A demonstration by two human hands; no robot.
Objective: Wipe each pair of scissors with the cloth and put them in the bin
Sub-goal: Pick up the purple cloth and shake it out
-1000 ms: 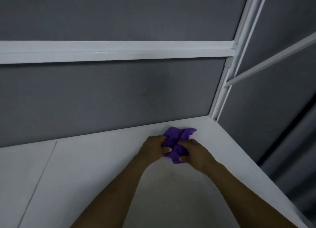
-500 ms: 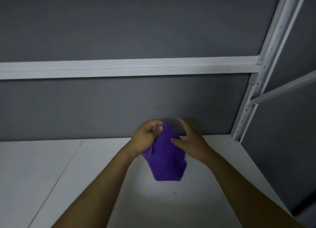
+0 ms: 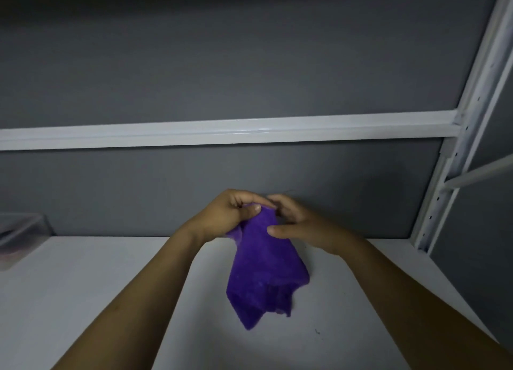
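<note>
Purple, fuzzy cloth [image 3: 266, 272] hung crumpled at centre frame; I saw the left hand [image 3: 230, 217] pinching its top, the right hand [image 3: 294, 222] gripping it just beside.

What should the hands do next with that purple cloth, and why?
Probably gather the purple cloth into one hand, freeing the other for scissors: left hand and right hand both grip its top, it hangs above the table, and no scissors show.

The cloth [image 3: 266, 272] hangs above the table [image 3: 83, 300], its top held between left hand [image 3: 227, 214] and right hand [image 3: 299, 225] (side by side). A bin [image 3: 22, 231] sits far left, against the wall [image 3: 249, 78].
</note>
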